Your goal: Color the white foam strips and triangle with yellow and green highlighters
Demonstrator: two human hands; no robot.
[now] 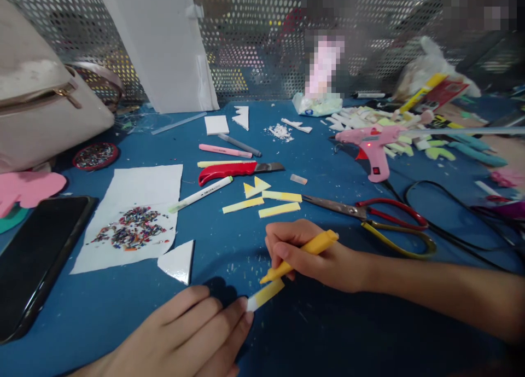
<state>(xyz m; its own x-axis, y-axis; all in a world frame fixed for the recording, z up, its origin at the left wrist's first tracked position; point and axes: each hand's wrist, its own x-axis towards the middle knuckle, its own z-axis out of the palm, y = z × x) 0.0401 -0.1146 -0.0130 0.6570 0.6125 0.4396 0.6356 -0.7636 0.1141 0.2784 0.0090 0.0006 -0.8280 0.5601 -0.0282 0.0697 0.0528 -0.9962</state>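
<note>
My right hand (pixel 311 256) is closed around a yellow marker (pixel 318 244), its tip at the upper edge of a small foam-like strip (pixel 266 295). Most of that strip is coloured yellow, while its left end is still white. The fingertips of my left hand (pixel 192 328) pinch the white end against the blue table. Just beyond my right hand lie several yellow-coloured strips (pixel 279 209) and a yellow zigzag piece (pixel 256 187). A white curved piece (pixel 177 261) rests near my left hand.
Scissors (pixel 361 212) lie beyond my right forearm. Further back are a red-handled knife (pixel 229 173), markers (pixel 200 194) and a pink glue gun (pixel 371 141) with its cord. On the left are a paper with glittery bits (pixel 143 191), a phone (pixel 41 256) and a bag (pixel 45 103).
</note>
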